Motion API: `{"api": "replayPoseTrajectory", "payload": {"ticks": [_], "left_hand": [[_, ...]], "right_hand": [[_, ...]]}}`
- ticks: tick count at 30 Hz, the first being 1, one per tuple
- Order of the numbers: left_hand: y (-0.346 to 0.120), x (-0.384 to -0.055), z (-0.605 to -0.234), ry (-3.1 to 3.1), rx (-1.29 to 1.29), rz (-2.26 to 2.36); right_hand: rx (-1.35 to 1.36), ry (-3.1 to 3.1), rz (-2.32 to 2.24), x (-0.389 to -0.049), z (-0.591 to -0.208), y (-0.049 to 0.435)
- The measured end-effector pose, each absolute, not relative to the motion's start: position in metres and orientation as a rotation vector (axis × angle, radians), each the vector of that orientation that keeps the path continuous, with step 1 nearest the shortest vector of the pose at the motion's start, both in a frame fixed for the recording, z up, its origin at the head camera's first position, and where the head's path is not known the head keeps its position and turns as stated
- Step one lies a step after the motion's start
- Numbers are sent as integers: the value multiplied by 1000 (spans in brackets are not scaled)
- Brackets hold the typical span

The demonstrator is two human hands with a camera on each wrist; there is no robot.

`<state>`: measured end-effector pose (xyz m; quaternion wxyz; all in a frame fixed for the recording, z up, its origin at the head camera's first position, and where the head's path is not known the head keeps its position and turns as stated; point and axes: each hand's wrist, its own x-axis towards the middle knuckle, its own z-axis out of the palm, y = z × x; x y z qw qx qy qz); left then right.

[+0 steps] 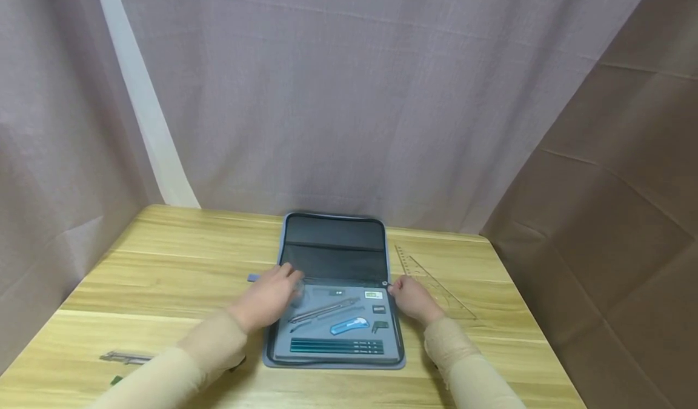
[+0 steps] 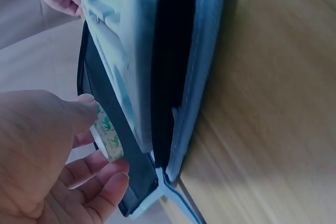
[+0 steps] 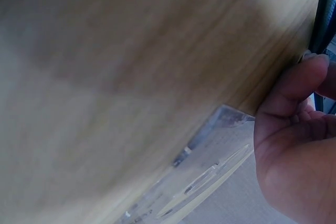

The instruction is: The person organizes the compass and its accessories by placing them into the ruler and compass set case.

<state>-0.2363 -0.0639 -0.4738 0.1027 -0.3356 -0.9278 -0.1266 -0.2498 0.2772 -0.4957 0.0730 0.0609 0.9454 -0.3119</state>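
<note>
A zip case [image 1: 334, 230] lies unfolded on the table, its grey tray [image 1: 283, 348] facing up. My left hand [image 1: 269, 294] pinches a small roll of tape [image 2: 109, 139] with a green print between thumb and fingers, over the tray's upper left corner. At the case's right edge, my right hand [image 1: 412, 300] pinches the zipper pull [image 1: 385, 283] by the hinge. The tray holds green pencils [image 1: 336, 346], a blue utility knife [image 1: 349, 326], a compass [image 1: 323, 311], an eraser [image 1: 373, 295] and a sharpener [image 1: 378, 309].
A clear set square [image 1: 436, 279] lies right of the case, partly behind my right hand. On the left, a metal compass-like tool [image 1: 126, 357] and a small green piece [image 1: 116, 380] rest near my left sleeve. Curtains [image 1: 349, 94] hang behind the table.
</note>
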Motion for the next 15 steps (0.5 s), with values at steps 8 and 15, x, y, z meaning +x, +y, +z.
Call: {"api": "replayPoseTrajectory", "payload": {"ticks": [8, 15], "left_hand": [[-57, -234, -476, -2732, -1010, -357], [-55, -235, -479, -2767, -1042, -374]], "right_hand": [[197, 2834, -946, -249, -495, 278], [185, 2838, -948, -249, -496, 278]]}}
